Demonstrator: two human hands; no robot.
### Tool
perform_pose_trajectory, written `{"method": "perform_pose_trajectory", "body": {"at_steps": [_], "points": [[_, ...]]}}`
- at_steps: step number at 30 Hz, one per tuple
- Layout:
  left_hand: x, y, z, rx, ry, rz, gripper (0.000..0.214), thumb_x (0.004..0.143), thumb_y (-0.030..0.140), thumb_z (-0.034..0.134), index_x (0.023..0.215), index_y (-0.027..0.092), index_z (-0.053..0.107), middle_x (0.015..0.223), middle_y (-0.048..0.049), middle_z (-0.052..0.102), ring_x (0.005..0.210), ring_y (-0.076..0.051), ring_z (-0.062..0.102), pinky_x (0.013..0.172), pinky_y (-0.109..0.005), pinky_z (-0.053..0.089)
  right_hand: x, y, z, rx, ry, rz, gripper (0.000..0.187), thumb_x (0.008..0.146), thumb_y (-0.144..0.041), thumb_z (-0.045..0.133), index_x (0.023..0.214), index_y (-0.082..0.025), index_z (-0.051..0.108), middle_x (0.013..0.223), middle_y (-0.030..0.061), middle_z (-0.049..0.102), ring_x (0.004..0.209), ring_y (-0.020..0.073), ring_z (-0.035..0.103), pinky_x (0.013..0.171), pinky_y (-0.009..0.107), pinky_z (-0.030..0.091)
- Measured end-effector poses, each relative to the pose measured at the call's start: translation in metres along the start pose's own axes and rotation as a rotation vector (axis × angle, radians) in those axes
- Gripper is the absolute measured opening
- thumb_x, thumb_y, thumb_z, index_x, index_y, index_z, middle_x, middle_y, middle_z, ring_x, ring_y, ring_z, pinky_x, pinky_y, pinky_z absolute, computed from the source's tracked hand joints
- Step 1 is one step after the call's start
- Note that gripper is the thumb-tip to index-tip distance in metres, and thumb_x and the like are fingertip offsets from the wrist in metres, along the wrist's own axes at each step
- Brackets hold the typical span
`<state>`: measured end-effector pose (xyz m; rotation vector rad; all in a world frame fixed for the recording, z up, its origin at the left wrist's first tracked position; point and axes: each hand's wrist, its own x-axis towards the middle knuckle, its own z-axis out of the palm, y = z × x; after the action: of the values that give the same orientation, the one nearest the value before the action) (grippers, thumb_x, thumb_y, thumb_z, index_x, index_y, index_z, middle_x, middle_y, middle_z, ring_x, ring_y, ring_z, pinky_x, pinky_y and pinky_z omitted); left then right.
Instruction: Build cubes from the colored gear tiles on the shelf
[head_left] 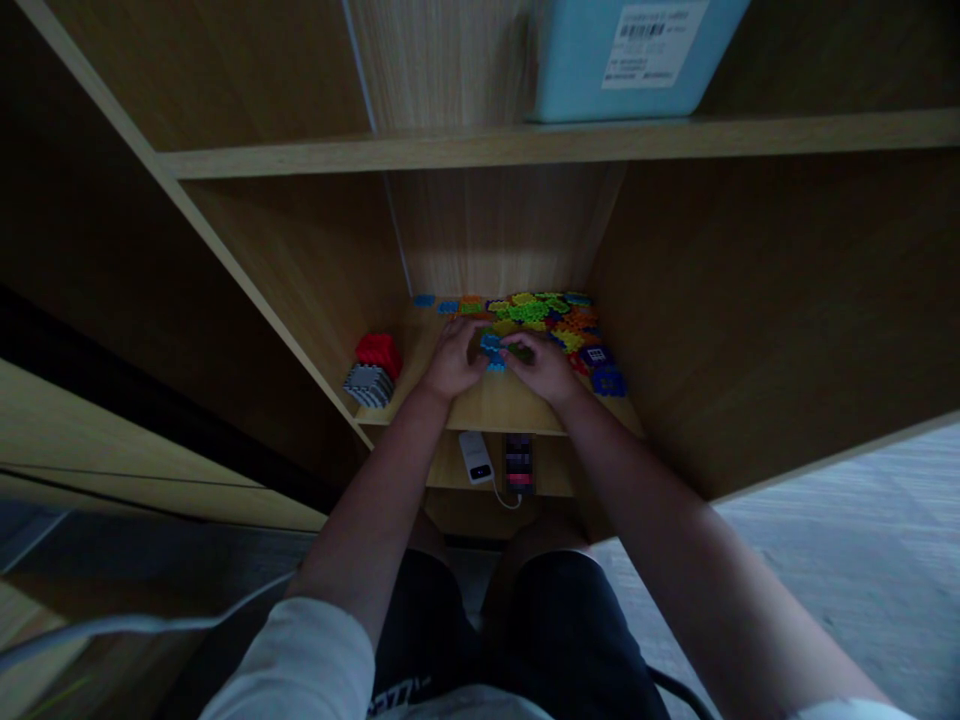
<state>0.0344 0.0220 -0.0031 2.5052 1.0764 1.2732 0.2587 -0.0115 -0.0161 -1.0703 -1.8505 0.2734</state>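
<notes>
— Plastic, small and bright: is that what the hands are on?

— Yes. A blue piece point(491, 350) with toothed edges sits between them, low on the wooden shelf point(495, 405) and just in front of the pile of pieces point(541, 310).

— How is the grip?

— The left hand point(452, 360) has its fingers closed on the near left side of the blue piece. The right hand point(545, 367) curls down on the other side. Its fingertips hide the contact, so I cannot tell whether that grip is pinching or only pressing.

— How would it handle?

— Light and stiff, I judge, and not fragile. The flat faces may be a little slick, so the notched edges look like the surer place to take hold, with thumb and finger on opposite sides.

— Any containers?

— This compartment holds the loose pile in green, orange, yellow and blue, which is spread back to the rear wall. At its left front corner stands a red-and-grey block point(373, 370), apart from the pile. On the shelf above there is a pale blue bin point(585, 60) with a printed label, and its contents are hidden. Below, on a lower ledge, lie a white power bank point(475, 457) and a phone point(519, 465), joined by a cable.
</notes>
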Motion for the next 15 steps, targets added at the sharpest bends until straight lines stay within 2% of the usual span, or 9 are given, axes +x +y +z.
{"method": "perform_pose_trajectory", "body": {"at_steps": [2, 8, 12, 15], "points": [[-0.002, -0.006, -0.004, -0.037, 0.002, -0.059, 0.062, 0.078, 0.008, 0.069, 0.138, 0.022, 0.062, 0.140, -0.0123, 0.070, 0.135, -0.030, 0.063, 0.121, -0.050, 0.049, 0.000, 0.000, 0.001, -0.052, -0.001, 0.005, 0.020, 0.098, -0.042, 0.071, 0.112, -0.028, 0.077, 0.114, 0.0066, 0.082, 0.111, 0.0292, 0.074, 0.104, 0.048, 0.056], [-0.009, -0.025, -0.013, -0.105, -0.093, -0.156, 0.056, 0.082, 0.016, 0.073, 0.136, 0.022, 0.062, 0.148, -0.0123, 0.068, 0.142, -0.031, 0.061, 0.125, -0.053, 0.048, -0.003, 0.001, 0.000, -0.174, -0.026, 0.028, 0.023, 0.093, -0.038, 0.078, 0.114, -0.028, 0.076, 0.114, 0.0075, 0.081, 0.114, 0.0321, 0.071, 0.104, 0.050, 0.056], [-0.009, -0.029, -0.008, -0.115, -0.177, -0.163, 0.057, 0.080, 0.023, 0.082, 0.134, 0.022, 0.066, 0.143, -0.0124, 0.071, 0.140, -0.034, 0.062, 0.124, -0.054, 0.050, -0.006, 0.003, 0.000, -0.213, -0.026, 0.045, 0.026, 0.092, -0.037, 0.078, 0.116, -0.028, 0.075, 0.115, 0.0089, 0.080, 0.117, 0.0335, 0.069, 0.105, 0.052, 0.055], [-0.008, -0.031, -0.003, -0.115, -0.201, -0.141, 0.059, 0.077, 0.022, 0.085, 0.133, 0.021, 0.067, 0.141, -0.0126, 0.072, 0.138, -0.035, 0.064, 0.123, -0.055, 0.050, -0.007, 0.003, 0.000, -0.236, -0.038, 0.056, 0.027, 0.091, -0.035, 0.079, 0.117, -0.028, 0.075, 0.115, 0.0087, 0.080, 0.118, 0.0344, 0.068, 0.105, 0.052, 0.055]]}}
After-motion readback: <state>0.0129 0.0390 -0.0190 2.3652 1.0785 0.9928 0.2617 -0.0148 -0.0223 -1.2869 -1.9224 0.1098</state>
